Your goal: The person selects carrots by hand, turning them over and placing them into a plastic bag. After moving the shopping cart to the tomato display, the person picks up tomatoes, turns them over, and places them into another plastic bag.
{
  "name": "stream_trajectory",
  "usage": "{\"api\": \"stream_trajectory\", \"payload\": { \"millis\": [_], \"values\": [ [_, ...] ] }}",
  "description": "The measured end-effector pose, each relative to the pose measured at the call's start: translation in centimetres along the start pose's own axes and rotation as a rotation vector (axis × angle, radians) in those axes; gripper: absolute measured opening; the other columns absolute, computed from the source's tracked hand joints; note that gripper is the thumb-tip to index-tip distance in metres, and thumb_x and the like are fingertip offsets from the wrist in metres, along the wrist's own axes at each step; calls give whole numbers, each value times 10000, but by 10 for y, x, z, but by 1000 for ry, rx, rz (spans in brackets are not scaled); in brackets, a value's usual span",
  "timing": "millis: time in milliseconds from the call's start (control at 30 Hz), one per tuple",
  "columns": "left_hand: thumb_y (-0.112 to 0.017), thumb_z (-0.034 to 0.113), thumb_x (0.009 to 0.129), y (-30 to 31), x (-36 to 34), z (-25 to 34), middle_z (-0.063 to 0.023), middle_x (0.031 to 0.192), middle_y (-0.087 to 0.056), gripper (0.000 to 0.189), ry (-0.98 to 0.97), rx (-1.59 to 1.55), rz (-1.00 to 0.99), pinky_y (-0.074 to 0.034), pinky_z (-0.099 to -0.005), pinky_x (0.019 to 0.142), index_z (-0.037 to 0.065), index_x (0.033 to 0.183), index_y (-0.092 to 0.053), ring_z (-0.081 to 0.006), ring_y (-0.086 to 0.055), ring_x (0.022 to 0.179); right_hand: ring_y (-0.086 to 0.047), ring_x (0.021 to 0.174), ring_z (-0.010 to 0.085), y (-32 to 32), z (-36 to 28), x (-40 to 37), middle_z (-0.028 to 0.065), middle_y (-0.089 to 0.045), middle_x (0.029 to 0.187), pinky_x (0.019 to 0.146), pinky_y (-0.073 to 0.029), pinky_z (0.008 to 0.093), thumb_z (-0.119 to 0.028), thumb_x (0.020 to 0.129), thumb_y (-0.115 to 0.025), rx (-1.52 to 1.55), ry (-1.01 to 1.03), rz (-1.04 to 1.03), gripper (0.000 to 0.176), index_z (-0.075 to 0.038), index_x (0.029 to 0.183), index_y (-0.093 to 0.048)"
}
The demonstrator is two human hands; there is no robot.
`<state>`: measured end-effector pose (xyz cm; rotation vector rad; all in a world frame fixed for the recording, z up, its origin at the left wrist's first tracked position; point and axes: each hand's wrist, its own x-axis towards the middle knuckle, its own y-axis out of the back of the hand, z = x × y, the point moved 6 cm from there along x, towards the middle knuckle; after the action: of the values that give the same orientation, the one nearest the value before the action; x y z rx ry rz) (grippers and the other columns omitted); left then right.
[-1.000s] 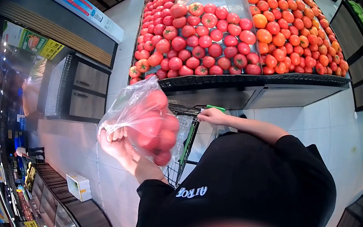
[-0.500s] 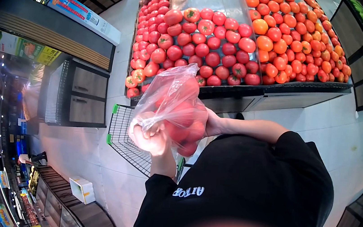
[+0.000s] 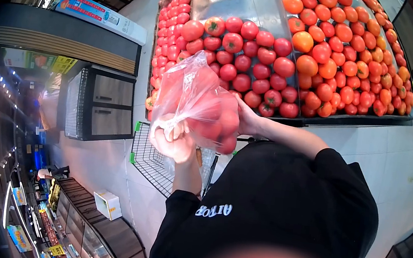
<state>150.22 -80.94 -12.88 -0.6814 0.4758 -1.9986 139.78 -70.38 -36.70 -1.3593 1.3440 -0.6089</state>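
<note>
1. Plastic bag (image 3: 184, 82): clear, filled with red tomatoes (image 3: 219, 112). Position: left of centre, in front of the near edge of the produce stand (image 3: 362, 120) and, in this view, overlapping the far part of the shopping cart (image 3: 161, 162). The loose end of the bag points up and away from the person; the filled part bulges to the right.
2. Left hand (image 3: 174, 140): fingers closed around the gathered neck of the bag. Grip narrow, with the plastic bunched inside it.
3. Right hand (image 3: 246, 117): placed against the right side of the filled part. The bag covers part of this hand, so the full width of its grip cannot be told.
4. Shopping cart: black wire basket with green corner pieces, located below and left of the bag. The bag and left arm hide part of it.
5. Produce stand: located on the far side of the bag. Pinkish-red tomatoes (image 3: 262, 71) lie in the middle and left sections; orange-red tomatoes (image 3: 348, 68) lie in the right section.
6. Black shirt (image 3: 274, 204): worn by the person, at the near side, with white lettering on the chest.
7. Cabinet (image 3: 112, 104): left of the cart, with two dark handles. A white box (image 3: 107, 205) sits farther toward the near left.
</note>
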Motion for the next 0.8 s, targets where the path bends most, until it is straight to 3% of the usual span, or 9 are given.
{"api": "stream_trajectory", "payload": {
  "millis": [100,200,300,400,433,533,567,667,800],
  "values": [
    [-378,169,981,-16,12,-23,88,540,-330,317,34,-71,-77,-272,-247,482,161,666,-409,-57,-299,465,-220,1538,358,-3,-23,-16,80,-200,1699,1173,-224,668,-933,843,-215,67,-12,-68,1072,-206,1630,-223],
    [-377,163,969,-28,13,-46,85,545,-329,317,37,-54,30,-271,-245,490,181,652,-374,-58,-310,475,-226,1535,356,10,-38,-19,98,-209,1692,1195,-226,636,-920,853,-241,112,-35,-193,1066,-187,1627,-226],
    [-372,158,954,-49,12,-65,83,537,-321,316,-18,52,21,-280,-248,497,193,641,-344,-62,-286,459,-219,1535,358,15,-57,-23,124,-216,1686,1218,-215,604,-896,878,-242,153,-96,-157,1047,-160,1622,-236],
    [-362,157,943,-55,13,-83,73,526,-310,303,-12,103,27,-299,-257,501,189,643,-343,-70,-269,451,-296,1509,325,20,-78,-25,133,-263,1667,1232,-272,487,-831,933,-293,120,-91,24,999,-79,1592,-292],
    [-361,158,942,-52,14,-92,69,524,-308,299,-5,106,52,-302,-260,500,188,645,-342,-72,-268,452,-326,1496,306,32,-81,-21,143,-304,1649,1235,-276,448,-772,978,-299,107,5,82,934,-54,1576,-316],
    [-360,153,941,-52,19,-102,56,524,-299,288,14,133,81,-305,-267,493,181,656,-337,-82,-257,454,-361,1479,308,28,-101,-48,154,-361,1620,1232,-287,454,-724,1008,-304,19,99,178,873,-55,1568,-336],
    [-362,153,943,-48,20,-105,56,527,-297,285,13,138,58,-306,-265,493,179,661,-337,-84,-256,453,-441,1431,303,34,-100,-51,162,-419,1583,1210,-333,438,-677,1036,-294,76,69,162,818,-49,1558,-346],
    [-360,143,954,-48,27,-111,49,543,-307,275,37,128,62,-306,-248,484,171,681,-349,-88,-266,449,-475,1407,307,29,-111,-77,161,-453,1559,1170,-385,476,-661,1032,-355,139,54,125,805,-32,1533,-373],
    [-374,123,944,-55,36,-119,42,554,-333,261,64,141,-19,-312,-248,471,157,686,-363,-83,-280,453,-544,1344,279,29,-109,-95,146,-478,1539,1120,-444,467,-575,1034,-467,25,109,265,705,-70,1521,-402]
  ]
}}
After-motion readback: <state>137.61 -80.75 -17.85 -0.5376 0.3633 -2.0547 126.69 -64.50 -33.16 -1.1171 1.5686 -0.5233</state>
